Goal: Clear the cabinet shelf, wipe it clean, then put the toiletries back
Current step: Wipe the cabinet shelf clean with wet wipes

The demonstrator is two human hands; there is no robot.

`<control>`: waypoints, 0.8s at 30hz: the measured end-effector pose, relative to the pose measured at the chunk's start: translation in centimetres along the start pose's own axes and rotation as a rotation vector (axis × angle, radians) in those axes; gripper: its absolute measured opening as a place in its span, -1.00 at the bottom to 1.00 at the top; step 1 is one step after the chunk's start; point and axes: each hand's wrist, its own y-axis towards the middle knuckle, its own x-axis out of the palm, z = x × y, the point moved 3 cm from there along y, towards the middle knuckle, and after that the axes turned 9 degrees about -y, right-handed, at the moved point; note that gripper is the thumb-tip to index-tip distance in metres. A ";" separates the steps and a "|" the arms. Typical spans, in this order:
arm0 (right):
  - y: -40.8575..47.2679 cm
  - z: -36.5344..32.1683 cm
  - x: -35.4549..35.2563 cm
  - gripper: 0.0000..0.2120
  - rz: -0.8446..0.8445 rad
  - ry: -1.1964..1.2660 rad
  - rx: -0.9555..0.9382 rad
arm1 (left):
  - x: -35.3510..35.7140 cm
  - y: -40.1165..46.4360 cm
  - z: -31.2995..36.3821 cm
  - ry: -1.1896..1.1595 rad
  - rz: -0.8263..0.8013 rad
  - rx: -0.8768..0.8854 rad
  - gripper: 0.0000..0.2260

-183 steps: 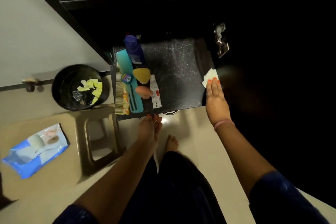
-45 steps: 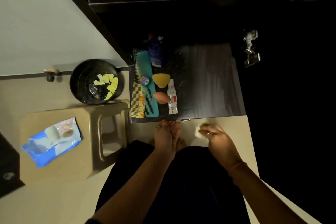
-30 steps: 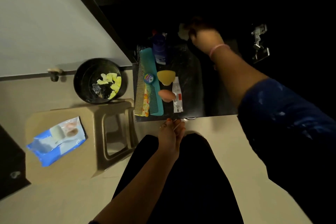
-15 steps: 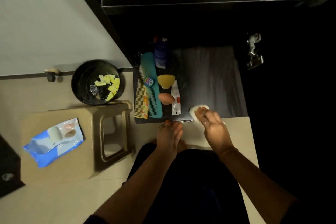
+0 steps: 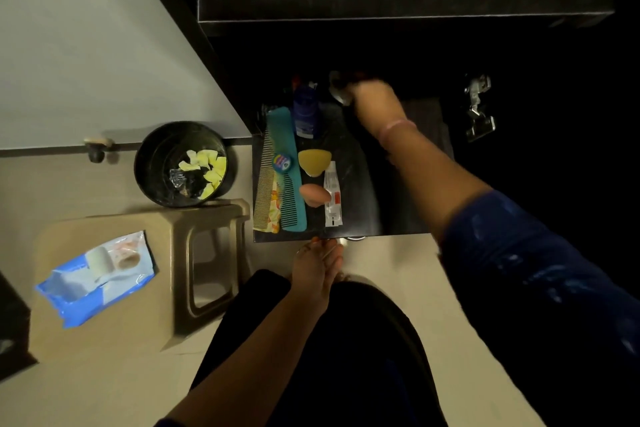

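Hands (image 5: 372,102) wipe dark shelf (image 5: 356,218); beige floor (image 5: 391,260) below.

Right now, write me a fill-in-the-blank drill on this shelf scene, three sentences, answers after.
1. The right hand presses a wipe at the ____ of the shelf.
2. The small round tin lies on the teal ____.
3. The wipes pack lies on the ____.

Missing words: back; comb; stool
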 end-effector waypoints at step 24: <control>-11.9 4.1 1.0 -0.57 0.337 0.202 0.072 | -0.1 -0.5 0.7 -0.203 -0.086 -0.040 -0.64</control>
